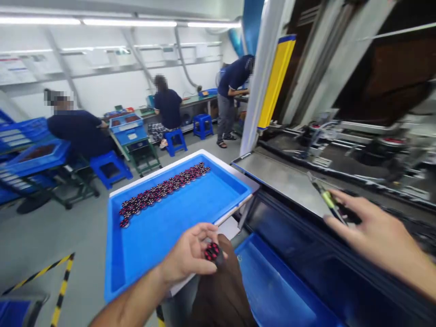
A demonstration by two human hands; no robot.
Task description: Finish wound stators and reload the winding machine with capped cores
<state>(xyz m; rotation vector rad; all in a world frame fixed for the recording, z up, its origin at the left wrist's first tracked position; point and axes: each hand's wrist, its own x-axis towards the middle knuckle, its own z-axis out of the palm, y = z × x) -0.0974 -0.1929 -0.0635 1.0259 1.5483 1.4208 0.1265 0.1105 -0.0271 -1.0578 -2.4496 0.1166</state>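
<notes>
My left hand is closed around a small stack of round black parts with red dots, held just over the near edge of a blue tray. A long row of the same parts lies along the tray's far side. My right hand pinches a slim tool with a yellow-green grip, its tip pointing up and left over a grey metal plate of the machine.
A second blue bin sits below, in front of the machine's dark front panel. A yellow guard post stands behind the plate. Three people work at benches on blue stools at the back left. Yellow-black floor tape runs at lower left.
</notes>
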